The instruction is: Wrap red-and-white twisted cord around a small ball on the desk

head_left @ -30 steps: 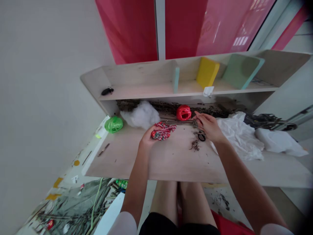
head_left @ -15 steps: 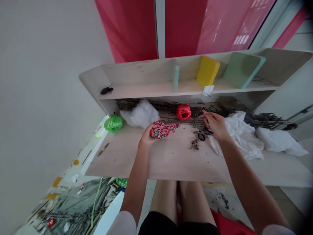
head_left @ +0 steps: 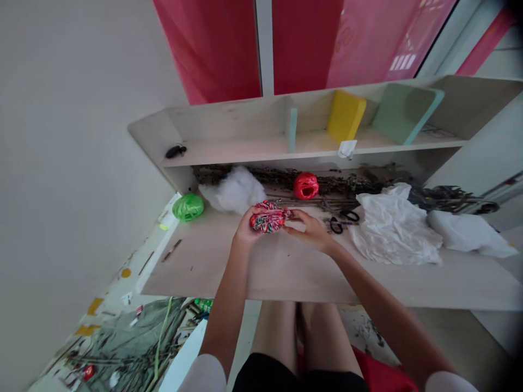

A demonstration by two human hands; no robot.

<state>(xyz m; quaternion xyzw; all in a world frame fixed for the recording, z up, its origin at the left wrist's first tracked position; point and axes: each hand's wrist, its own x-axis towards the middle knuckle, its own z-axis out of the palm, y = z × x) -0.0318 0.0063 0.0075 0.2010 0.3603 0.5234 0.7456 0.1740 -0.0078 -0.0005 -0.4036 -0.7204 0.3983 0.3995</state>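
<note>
Pale wooden bench across the lower middle of the frame, dried twigs along its back edge. On it, left to right: green raffia ball, white cotton fluff, red raffia ball, black-handled scissors, crumpled white sheet, white cloth. Above, a wooden shelf bearing a small black object at upper left, a yellow block, and a pale green board.

White short sleeves, black shorts, bare forearms and legs, bare left hand, bare right hand.
</note>
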